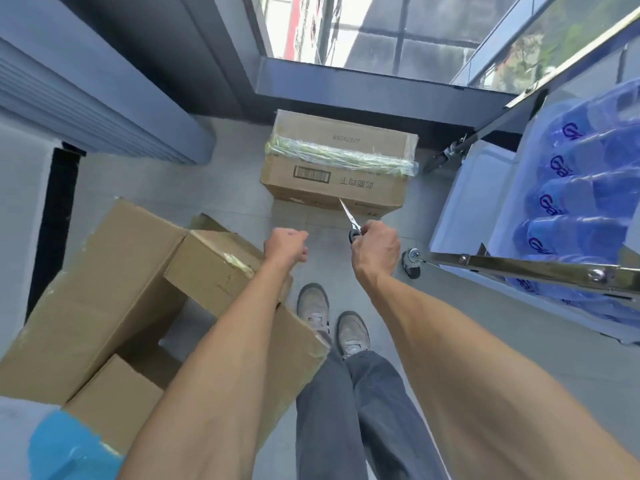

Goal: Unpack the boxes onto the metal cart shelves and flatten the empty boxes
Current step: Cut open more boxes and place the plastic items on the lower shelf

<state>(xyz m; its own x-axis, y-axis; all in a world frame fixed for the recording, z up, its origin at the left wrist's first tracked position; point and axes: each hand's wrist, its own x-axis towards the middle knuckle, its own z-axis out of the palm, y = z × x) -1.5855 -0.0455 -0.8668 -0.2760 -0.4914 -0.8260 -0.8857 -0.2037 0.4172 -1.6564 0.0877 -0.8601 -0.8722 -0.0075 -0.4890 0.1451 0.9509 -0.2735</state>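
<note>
A sealed cardboard box point(337, 166) with a band of clear tape across its top stands on the floor ahead of me. My right hand point(375, 249) grips a pair of scissors point(349, 216), blades pointing at the box's near edge. My left hand point(285, 247) hovers beside it with curled fingers and holds nothing. An opened, empty cardboard box point(114, 306) with its flaps spread lies at my left. The metal cart point(533, 268) stands at the right, its shelf loaded with several blue shrink-wrapped bottles point(581, 188).
A glass door and dark threshold point(363, 88) lie just behind the sealed box. A grey slatted wall point(86, 109) runs along the left. A cart caster point(412, 259) sits near my right hand. My feet point(332, 320) stand on the grey floor between the boxes.
</note>
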